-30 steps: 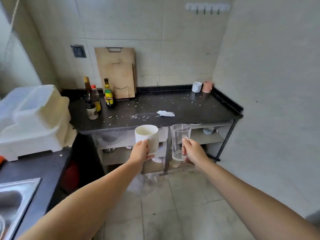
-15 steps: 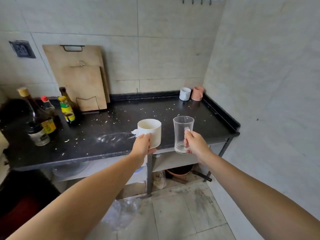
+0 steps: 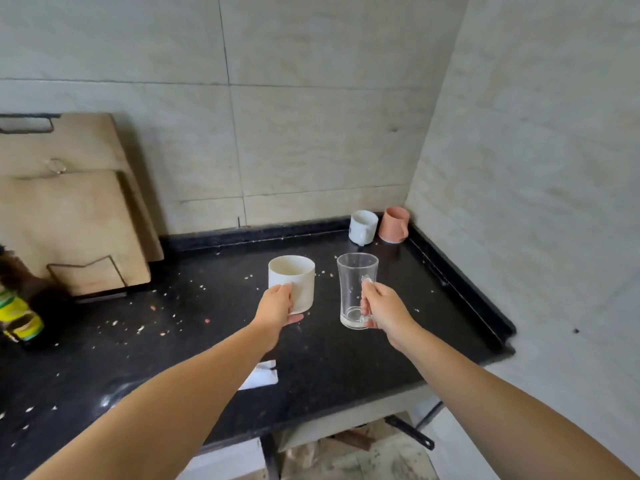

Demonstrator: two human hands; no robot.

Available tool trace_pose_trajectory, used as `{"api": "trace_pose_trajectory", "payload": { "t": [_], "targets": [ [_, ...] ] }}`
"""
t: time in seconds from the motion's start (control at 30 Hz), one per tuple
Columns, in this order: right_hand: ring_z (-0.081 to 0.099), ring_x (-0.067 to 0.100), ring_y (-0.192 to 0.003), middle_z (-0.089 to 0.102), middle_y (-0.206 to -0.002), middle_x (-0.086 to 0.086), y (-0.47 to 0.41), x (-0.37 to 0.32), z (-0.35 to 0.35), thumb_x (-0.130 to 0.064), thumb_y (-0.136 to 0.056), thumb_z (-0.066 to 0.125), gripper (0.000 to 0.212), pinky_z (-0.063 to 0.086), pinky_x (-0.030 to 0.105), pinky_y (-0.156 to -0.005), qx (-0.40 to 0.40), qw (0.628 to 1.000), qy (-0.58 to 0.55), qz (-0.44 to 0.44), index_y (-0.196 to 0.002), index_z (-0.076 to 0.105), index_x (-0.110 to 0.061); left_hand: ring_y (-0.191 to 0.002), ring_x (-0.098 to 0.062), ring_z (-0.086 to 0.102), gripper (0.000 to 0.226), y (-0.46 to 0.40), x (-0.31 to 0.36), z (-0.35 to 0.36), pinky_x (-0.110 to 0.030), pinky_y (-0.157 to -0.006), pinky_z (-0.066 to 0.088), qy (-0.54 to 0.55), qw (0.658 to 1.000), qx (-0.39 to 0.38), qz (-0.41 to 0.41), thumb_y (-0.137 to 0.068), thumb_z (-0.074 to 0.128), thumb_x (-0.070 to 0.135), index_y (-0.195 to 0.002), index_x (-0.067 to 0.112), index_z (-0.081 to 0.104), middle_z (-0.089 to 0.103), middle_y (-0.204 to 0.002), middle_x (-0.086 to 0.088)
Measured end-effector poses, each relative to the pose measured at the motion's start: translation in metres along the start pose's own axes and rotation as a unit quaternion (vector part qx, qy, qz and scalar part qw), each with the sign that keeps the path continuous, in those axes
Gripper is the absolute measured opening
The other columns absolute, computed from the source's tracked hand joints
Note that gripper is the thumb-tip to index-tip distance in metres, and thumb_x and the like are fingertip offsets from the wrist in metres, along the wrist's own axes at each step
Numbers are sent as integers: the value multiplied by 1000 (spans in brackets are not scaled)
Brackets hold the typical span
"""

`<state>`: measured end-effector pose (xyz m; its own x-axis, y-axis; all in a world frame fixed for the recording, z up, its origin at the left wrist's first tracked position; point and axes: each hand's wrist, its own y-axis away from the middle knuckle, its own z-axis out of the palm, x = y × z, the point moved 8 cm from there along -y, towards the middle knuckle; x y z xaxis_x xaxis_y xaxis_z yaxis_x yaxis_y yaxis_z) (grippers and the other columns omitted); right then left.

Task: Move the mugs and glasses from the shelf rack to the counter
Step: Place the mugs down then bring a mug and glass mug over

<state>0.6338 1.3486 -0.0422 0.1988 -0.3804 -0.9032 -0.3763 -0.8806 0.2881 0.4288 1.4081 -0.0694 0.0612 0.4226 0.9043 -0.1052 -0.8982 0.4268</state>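
Head view: left hand [image 3: 277, 306] is wrapped around the side of a white mug [image 3: 292, 282], thumb under its base. Right hand [image 3: 384, 308] pinches the handle of a clear glass mug [image 3: 356, 289]. Both vessels upright, apparently held just above the black counter [image 3: 346, 368], not set down as far as I can tell.

Progress: two pieces already parked in the back right corner, a small white mug [image 3: 362, 227] and a pink mug [image 3: 393, 224], close beside each other. The held pair makes four once placed. Shelf rack barely shows under the counter edge, so can't tell what's left down there.

Surroundings: cutting boards [image 3: 69, 209] lean on the wall at left, sauce bottle [image 3: 19, 317] at far left, a white scrap of paper [image 3: 261, 374] near the front edge, crumbs all over the top. Nothing blocks the open patch below the mugs; drop zone looks free.
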Motion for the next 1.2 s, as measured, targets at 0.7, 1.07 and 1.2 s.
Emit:
{"api": "trace_pose_trajectory", "payload": {
  "t": [0.7, 1.07, 1.2],
  "targets": [
    [50, 11, -67, 47, -67, -3, -339, -30, 40, -39, -102, 31, 40, 49, 26, -69, -63, 998, -4, -25, -70, 45, -20, -76, -14, 53, 25, -283, 59, 83, -25, -67, 54, 29, 992, 124, -19, -99, 38, 26, -108, 11, 55, 53, -107, -27],
    [49, 12, -68, 49, -68, -2, -385, 2, 60, -35, -102, 35, 37, 51, 40, -83, -27, 998, -5, -64, -73, 48, -15, -69, -12, 45, 43, -334, 30, 99, -38, -86, 55, 51, 989, 135, -18, -98, 39, 22, -118, -14, 51, 44, -131, -38],
    [48, 13, -67, 48, -71, 1, -390, 10, 60, -34, -102, 35, 37, 47, 30, -70, -17, 998, -22, -60, -73, 47, -14, -65, -11, 46, 42, -341, 27, 101, -43, -90, 55, 66, 986, 150, -6, -98, 39, 21, -112, -17, 52, 49, -113, -40]
  ]
}}
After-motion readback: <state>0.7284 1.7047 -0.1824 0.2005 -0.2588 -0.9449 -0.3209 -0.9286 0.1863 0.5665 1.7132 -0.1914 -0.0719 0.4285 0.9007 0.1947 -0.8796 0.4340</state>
